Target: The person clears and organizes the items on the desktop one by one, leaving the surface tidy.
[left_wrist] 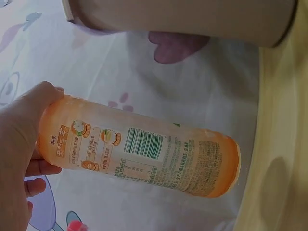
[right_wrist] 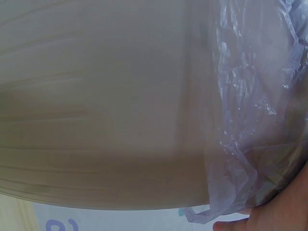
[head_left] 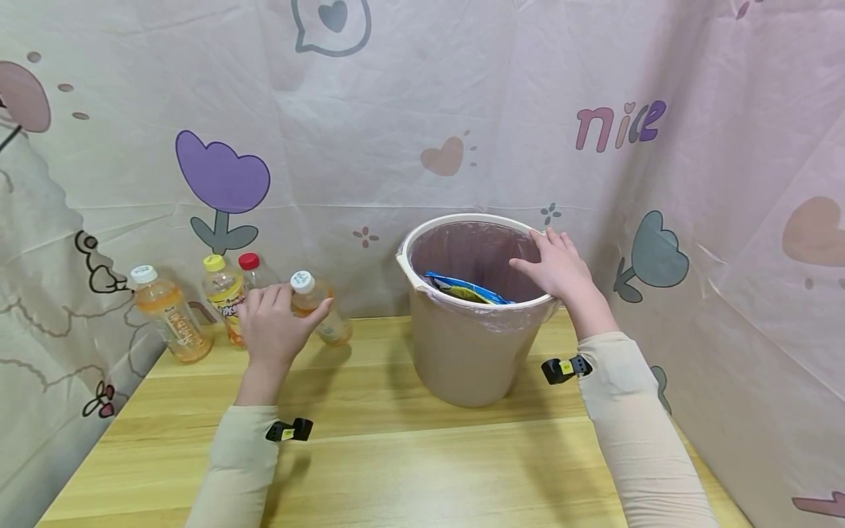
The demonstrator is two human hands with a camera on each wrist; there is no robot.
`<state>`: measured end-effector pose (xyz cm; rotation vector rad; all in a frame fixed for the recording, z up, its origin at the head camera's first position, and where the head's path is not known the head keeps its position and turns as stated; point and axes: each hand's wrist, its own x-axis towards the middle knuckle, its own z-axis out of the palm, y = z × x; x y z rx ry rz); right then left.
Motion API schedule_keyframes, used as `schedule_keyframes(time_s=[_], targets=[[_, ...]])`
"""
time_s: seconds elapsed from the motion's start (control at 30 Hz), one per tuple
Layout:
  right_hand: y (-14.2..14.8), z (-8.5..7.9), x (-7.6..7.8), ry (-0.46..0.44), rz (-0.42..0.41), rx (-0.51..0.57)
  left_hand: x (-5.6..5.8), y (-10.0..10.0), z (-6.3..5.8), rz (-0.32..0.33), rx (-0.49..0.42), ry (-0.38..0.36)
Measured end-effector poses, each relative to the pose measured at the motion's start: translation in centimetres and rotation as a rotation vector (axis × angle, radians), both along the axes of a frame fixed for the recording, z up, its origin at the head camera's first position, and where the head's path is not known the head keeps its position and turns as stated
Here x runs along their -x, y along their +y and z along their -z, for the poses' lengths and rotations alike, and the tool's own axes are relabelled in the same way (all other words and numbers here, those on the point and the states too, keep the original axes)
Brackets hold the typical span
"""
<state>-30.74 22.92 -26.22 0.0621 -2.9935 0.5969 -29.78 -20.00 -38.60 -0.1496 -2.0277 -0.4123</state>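
Observation:
My left hand (head_left: pixel 272 323) grips a bottle of orange drink (left_wrist: pixel 139 147) with a white cap near its top, thumb on one side and fingers on the other. That bottle leans slightly; I cannot tell whether its base touches the table. On the right, my right hand (head_left: pixel 561 268) rests on the rim of a beige bin (head_left: pixel 472 359), fingers fairly straight and thumb over the opening. A clear plastic liner (right_wrist: pixel 245 106) is folded over the bin's rim. Inside the bin lie blue and yellow-green wrappers (head_left: pixel 465 287).
At the far left stands another white-capped orange drink bottle (head_left: pixel 172 315). Beside it are a yellow-capped bottle (head_left: pixel 224 293) and a red-capped bottle (head_left: pixel 257 273), partly hidden by my left hand. A printed curtain (head_left: pixel 370 147) hangs behind the wooden table (head_left: pixel 396 469) and along its sides.

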Motion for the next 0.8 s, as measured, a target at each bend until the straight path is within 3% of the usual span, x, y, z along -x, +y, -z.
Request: schedule_keyframes(time_s=[0.8], targets=[[0.0,0.1,0.0,0.006,0.003,0.019,-1.4,3.1,-3.0,0.107,-0.200,0.159]])
